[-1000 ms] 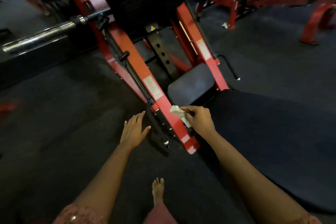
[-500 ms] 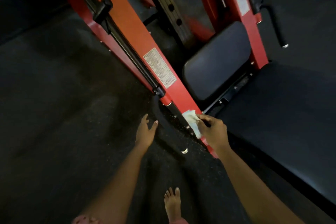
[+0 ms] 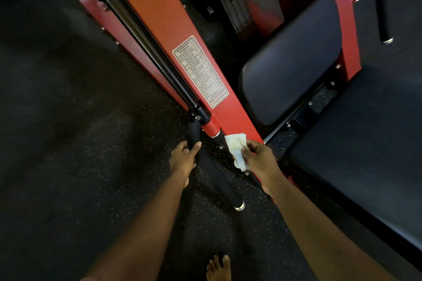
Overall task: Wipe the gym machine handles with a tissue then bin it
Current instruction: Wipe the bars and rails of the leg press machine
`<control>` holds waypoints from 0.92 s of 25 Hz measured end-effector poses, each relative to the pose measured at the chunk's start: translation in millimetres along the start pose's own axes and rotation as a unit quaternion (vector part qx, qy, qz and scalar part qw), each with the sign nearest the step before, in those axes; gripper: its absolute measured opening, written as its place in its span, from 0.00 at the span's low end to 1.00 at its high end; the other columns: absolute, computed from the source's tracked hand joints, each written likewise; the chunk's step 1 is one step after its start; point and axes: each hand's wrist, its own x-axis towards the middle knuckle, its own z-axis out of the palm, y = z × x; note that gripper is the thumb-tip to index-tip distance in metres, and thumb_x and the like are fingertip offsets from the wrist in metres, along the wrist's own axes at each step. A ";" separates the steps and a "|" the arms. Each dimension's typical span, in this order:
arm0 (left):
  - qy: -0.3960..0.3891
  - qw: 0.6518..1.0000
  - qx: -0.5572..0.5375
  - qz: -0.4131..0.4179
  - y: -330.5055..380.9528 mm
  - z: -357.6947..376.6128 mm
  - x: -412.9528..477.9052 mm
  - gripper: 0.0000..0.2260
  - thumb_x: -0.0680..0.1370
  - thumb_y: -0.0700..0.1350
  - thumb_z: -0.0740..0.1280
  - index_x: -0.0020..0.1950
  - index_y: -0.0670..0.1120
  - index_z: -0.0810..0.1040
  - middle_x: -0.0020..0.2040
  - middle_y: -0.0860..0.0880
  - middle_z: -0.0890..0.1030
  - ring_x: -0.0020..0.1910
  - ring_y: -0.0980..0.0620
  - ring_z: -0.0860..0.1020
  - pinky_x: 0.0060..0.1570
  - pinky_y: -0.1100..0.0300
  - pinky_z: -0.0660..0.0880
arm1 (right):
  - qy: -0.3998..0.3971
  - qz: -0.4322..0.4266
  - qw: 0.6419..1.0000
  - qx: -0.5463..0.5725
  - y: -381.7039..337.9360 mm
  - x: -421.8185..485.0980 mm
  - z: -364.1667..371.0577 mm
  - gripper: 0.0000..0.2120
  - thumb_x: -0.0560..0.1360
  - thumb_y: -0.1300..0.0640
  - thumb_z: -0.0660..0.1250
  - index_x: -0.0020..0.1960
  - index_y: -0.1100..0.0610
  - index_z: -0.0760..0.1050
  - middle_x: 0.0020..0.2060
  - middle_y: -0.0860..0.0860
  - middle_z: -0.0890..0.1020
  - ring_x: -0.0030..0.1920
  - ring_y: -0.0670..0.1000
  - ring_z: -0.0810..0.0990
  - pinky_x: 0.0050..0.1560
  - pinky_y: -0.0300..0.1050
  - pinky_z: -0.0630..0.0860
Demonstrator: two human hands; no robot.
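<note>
Your left hand (image 3: 183,158) grips the top of the near handle (image 3: 213,170), which slants down toward you. Your right hand (image 3: 258,158) pinches the tissue (image 3: 236,147) just beside it, nearer the bare lower length.

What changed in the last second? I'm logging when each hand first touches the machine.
The left hand, open and off the machine a second ago, has moved onto the black handle and closed around its upper end. The view has also drawn closer to the red frame. The right hand still pinches the tissue beside the frame's lower end.
</note>
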 end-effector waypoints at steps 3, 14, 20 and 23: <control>-0.017 1.000 -0.013 -0.006 2.7 -5.1 2.9 0.21 0.75 0.44 0.68 0.67 0.42 0.69 0.55 0.44 0.76 0.57 0.42 0.77 0.51 0.55 0.75 | 0.004 -0.051 0.998 -0.034 -25.3 17.2 26.0 0.17 0.75 0.64 0.61 0.62 0.53 0.75 0.51 0.49 0.81 0.41 0.46 0.78 0.39 0.37 0.77; -0.074 0.993 -0.095 -0.020 -2.9 -21.2 -3.8 0.19 0.78 0.43 0.64 0.69 0.43 0.69 0.60 0.43 0.77 0.52 0.48 0.78 0.57 0.55 0.74 | -0.012 -0.254 0.950 -0.180 24.5 -0.9 86.8 0.25 0.72 0.73 0.61 0.66 0.56 0.70 0.65 0.50 0.74 0.64 0.46 0.72 0.63 0.28 0.61; -0.058 0.996 -0.070 0.000 -6.2 -20.7 -5.5 0.23 0.75 0.44 0.68 0.69 0.43 0.69 0.62 0.42 0.76 0.54 0.46 0.78 0.55 0.56 0.75 | 0.027 -0.225 0.966 -0.127 37.5 -2.7 71.3 0.23 0.74 0.70 0.63 0.66 0.56 0.69 0.60 0.51 0.78 0.52 0.40 0.79 0.56 0.35 0.75; -0.043 0.997 -0.071 0.004 -8.7 -18.9 -4.7 0.20 0.76 0.45 0.67 0.67 0.44 0.71 0.59 0.43 0.78 0.52 0.49 0.79 0.52 0.58 0.76 | 0.032 -0.232 0.968 -0.092 7.0 6.0 91.9 0.24 0.73 0.73 0.60 0.67 0.58 0.69 0.62 0.52 0.76 0.56 0.46 0.78 0.62 0.36 0.71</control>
